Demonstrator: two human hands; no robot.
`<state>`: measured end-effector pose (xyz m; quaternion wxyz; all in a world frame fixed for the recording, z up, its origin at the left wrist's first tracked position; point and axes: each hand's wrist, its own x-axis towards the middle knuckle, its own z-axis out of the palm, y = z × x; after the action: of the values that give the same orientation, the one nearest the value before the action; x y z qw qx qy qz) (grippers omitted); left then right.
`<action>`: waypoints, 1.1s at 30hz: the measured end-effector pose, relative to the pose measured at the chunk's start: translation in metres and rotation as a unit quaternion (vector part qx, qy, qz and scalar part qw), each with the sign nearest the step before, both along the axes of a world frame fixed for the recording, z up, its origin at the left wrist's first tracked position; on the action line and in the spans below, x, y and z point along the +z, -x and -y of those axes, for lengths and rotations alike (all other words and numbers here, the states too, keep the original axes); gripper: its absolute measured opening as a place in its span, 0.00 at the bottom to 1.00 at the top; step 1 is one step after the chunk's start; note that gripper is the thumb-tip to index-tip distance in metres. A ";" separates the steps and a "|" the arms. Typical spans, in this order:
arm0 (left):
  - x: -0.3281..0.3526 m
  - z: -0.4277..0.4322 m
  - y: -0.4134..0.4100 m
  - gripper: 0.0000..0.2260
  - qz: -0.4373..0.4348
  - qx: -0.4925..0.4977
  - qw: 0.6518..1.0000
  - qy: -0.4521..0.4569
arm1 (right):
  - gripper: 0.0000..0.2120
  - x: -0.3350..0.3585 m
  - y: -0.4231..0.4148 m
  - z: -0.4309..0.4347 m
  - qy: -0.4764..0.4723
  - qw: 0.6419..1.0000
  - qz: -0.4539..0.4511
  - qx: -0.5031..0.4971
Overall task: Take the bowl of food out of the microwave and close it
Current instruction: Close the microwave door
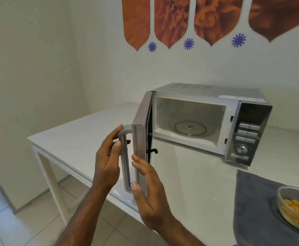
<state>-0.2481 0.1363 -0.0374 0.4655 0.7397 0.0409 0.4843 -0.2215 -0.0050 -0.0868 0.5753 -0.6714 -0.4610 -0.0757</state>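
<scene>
The silver microwave (216, 96) stands on the white table with its door (142, 119) swung wide open toward me. Only the glass turntable (192, 127) lies inside the cavity. A glass bowl of orange pasta (297, 209) rests on a grey cloth (255, 206) at the lower right. My left hand (108, 164) lies flat against the outer side of the door handle (124, 157), fingers straight. My right hand (147, 190) touches the door's free edge and the handle's lower end, fingers extended, not wrapped around anything.
The white table (77, 137) extends left and back to the wall; its front edge and a leg (47, 174) are near my arms. Tiled floor lies below. The control panel (248, 137) with buttons and a knob is on the microwave's right.
</scene>
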 end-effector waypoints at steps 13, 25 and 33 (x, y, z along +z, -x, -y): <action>0.007 0.074 -0.057 0.17 -0.013 -0.114 0.993 -0.025 | 0.29 -0.006 -0.041 0.058 -0.061 0.988 0.011 -0.140; 0.025 0.110 -0.122 0.19 -0.076 -0.191 0.973 -0.108 | 0.27 0.003 -0.100 0.087 0.040 0.968 -0.073 -0.238; 0.036 0.139 -0.177 0.19 -0.117 -0.196 0.965 -0.127 | 0.16 0.017 -0.158 0.117 0.033 0.950 -0.113 -0.291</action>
<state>-0.0712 -0.0031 -0.0017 0.4455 0.8379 -0.1128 0.2946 -0.0632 -0.1220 -0.0694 0.5542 -0.7992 -0.1798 -0.1478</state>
